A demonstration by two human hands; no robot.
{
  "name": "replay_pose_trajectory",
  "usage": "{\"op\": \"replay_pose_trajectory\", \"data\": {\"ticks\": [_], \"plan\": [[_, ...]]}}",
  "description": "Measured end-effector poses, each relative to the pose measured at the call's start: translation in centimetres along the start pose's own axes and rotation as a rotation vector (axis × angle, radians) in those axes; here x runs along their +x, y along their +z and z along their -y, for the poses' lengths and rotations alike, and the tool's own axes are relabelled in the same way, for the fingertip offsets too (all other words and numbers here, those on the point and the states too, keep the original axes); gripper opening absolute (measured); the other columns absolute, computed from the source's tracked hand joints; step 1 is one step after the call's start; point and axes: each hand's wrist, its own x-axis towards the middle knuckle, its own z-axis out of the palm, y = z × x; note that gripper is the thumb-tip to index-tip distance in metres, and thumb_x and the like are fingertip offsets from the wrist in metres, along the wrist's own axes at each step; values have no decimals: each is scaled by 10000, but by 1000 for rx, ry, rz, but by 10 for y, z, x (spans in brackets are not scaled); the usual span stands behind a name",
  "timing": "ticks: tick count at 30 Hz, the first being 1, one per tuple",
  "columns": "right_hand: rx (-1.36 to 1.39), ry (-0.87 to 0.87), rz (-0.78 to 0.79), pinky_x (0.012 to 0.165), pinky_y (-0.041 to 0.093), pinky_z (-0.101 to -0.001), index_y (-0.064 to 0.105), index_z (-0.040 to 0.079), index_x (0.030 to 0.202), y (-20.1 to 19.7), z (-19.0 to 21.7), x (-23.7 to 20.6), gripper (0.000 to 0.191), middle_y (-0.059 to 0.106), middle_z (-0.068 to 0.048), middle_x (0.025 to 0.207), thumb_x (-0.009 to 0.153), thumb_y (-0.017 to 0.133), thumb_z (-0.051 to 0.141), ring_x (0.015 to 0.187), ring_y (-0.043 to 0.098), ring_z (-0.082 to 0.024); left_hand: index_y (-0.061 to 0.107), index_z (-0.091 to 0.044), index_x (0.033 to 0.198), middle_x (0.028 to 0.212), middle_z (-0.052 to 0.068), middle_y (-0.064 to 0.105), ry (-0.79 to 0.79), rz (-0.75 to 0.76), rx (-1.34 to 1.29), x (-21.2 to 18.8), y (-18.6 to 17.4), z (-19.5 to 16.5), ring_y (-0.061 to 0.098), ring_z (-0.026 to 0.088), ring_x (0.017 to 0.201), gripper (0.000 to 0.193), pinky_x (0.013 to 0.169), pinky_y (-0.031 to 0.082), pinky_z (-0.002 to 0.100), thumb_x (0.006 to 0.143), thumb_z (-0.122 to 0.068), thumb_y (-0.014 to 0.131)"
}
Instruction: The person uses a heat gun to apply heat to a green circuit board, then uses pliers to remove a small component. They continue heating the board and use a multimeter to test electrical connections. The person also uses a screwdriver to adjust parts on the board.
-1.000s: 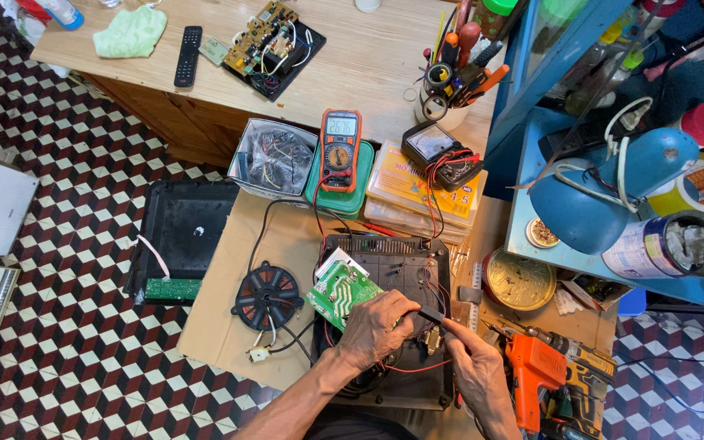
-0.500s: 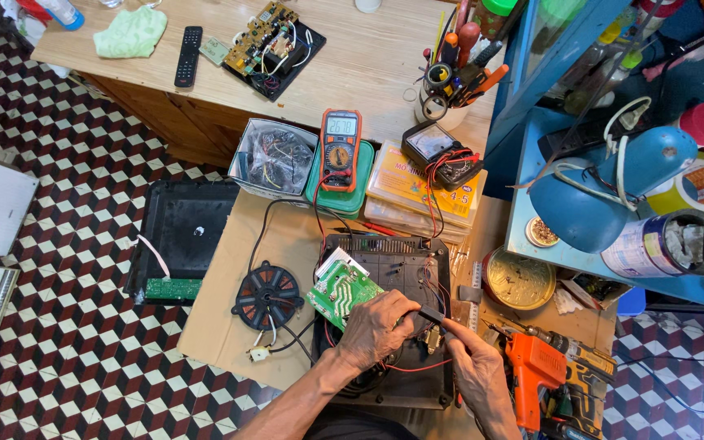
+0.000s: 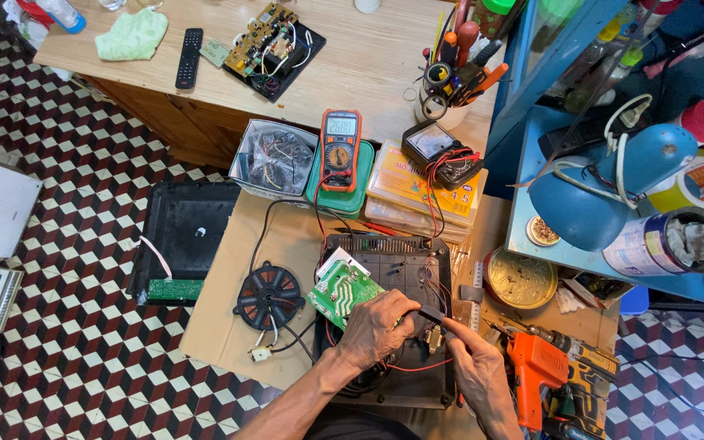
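Currently both hands work inside the opened black appliance housing [image 3: 401, 269] at lower centre of the frame, which lies on a sheet of brown cardboard [image 3: 213, 326]. The left hand [image 3: 375, 326] is curled, fingers closed around a slim dark probe [image 3: 432, 314] whose tip points right, into the housing. The right hand [image 3: 476, 367] comes in from the lower right with its fingers pinched near the same spot; what it grips is too small to tell, though a red lead [image 3: 417, 367] runs beneath both hands. A green circuit board [image 3: 342, 289] sits tilted just left of the left hand, touching the housing's edge. A round black coil [image 3: 268, 295] lies on the cardboard further left, wired toward the housing.

The orange multimeter [image 3: 340, 151] rests above, upper centre, on a green box, its display lit and its leads trailing down toward the housing. An orange power drill [image 3: 543, 379] lies at lower right, near the right hand but apart from it.

Judgement: the step in hand looks like probing a contact inside the housing. The next move would call for keeping both tips steady on small points, then lifting the eyes to the meter without slipping.
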Motion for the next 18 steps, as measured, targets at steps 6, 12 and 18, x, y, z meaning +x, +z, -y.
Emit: {"op": "replay_pose_trajectory", "data": {"ticks": [6,12,18], "plan": [[2,-16,-2,584,444,-227,740,56,1272,-1,0,1,342,650,-4,760,965,597,98,663,540,-65,697,-44,1030,944,79,676,8,-6,11,1,0,0,689,286,860,186,731,569,403,845,-62,692],[35,4,1,585,454,-220,731,48,1275,-1,2,0,348,674,-4,764,965,580,92,660,554,-61,697,-45,1025,936,78,674,9,-7,13,1,1,1,689,283,853,182,725,566,404,843,-60,690],[114,32,-19,553,418,-211,731,37,1289,-2,-14,3,350,641,-6,781,980,574,84,646,519,-58,700,-44,1004,921,75,682,53,-20,28,5,8,4,694,280,853,161,722,570,401,844,-55,686]]}}
